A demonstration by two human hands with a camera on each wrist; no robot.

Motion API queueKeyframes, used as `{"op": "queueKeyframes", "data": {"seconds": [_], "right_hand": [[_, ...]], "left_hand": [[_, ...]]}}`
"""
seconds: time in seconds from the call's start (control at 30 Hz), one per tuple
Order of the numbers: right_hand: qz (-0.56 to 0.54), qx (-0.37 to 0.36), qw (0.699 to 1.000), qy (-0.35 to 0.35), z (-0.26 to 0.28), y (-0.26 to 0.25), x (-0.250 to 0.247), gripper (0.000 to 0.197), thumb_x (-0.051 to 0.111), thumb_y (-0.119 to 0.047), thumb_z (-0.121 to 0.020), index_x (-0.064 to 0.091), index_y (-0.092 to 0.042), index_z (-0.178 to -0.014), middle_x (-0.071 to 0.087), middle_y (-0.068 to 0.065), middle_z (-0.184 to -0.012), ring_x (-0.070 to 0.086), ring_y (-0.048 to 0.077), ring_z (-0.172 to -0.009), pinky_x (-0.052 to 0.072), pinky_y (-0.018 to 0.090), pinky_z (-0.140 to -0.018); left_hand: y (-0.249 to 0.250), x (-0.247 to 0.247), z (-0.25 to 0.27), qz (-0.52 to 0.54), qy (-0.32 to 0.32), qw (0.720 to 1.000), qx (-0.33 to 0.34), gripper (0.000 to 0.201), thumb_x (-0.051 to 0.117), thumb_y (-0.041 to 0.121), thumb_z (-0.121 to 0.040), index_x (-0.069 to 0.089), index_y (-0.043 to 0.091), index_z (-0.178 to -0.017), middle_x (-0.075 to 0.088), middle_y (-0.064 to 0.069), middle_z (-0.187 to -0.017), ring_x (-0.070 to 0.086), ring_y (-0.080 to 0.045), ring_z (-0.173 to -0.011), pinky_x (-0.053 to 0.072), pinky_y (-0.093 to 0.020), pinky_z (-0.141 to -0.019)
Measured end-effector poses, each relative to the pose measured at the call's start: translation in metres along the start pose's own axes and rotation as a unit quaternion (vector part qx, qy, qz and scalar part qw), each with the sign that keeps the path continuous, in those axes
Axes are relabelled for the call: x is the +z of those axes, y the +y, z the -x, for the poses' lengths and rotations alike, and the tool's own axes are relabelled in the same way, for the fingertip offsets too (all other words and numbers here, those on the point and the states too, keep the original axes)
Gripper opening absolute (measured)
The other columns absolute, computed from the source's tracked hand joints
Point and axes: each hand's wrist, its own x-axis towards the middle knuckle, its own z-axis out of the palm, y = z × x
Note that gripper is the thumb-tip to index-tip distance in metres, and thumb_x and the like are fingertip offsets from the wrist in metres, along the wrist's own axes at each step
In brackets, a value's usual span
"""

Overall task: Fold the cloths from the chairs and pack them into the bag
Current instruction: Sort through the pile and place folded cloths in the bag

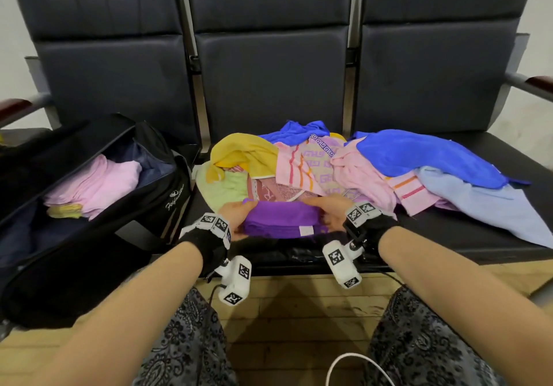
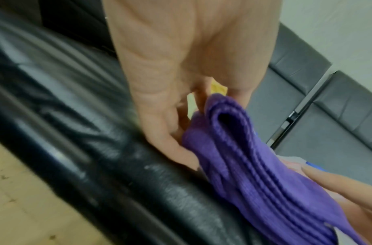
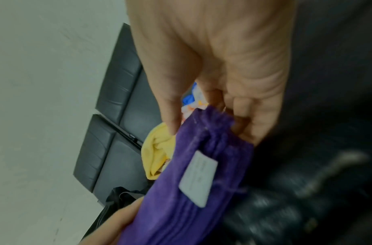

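A folded purple cloth (image 1: 281,219) with a white label lies at the front of the middle seat. My left hand (image 1: 236,221) grips its left end and my right hand (image 1: 330,213) grips its right end. In the left wrist view the purple cloth (image 2: 243,165) shows several stacked layers under my left hand (image 2: 180,132). In the right wrist view my right hand (image 3: 212,119) pinches the purple cloth (image 3: 191,190) beside its label. An open black bag (image 1: 89,206) on the left seat holds folded pink cloths (image 1: 95,185). Behind the purple cloth lies a heap of unfolded cloths (image 1: 344,170).
The heap spreads over the middle and right seats (image 1: 478,242), with yellow (image 1: 242,149), blue (image 1: 419,152) and light blue (image 1: 484,203) pieces. Chair backs (image 1: 269,71) stand behind. Wooden floor (image 1: 299,311) lies between my knees and the seat edge.
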Motion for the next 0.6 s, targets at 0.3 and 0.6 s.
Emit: {"op": "queueKeyframes", "data": {"seconds": [0.3,0.6], "right_hand": [[-0.053,-0.025,0.997,-0.042,-0.013,0.037,0.007,0.035,0.076,-0.001,-0.075,0.06,0.013,-0.103,0.072,0.013,-0.07,0.071,0.019,-0.061,0.056,0.025,-0.052],[0.048,0.033,0.997,0.04,-0.022,0.024,0.009,0.049,0.07,-0.03,-0.083,0.053,-0.001,-0.118,0.054,0.016,-0.092,0.054,0.025,-0.078,0.044,0.033,-0.055]], "left_hand": [[-0.029,0.0,-0.018,0.074,-0.023,0.997,-0.006,0.035,0.066,0.034,-0.087,0.056,0.008,-0.109,0.067,-0.011,-0.098,0.065,-0.028,-0.084,0.059,-0.039,-0.065],[-0.04,-0.022,-0.016,-0.022,-0.222,0.973,0.059,0.038,0.064,-0.011,-0.08,0.061,0.014,-0.109,0.066,-0.009,-0.104,0.064,-0.017,-0.097,0.056,-0.022,-0.081]]}}
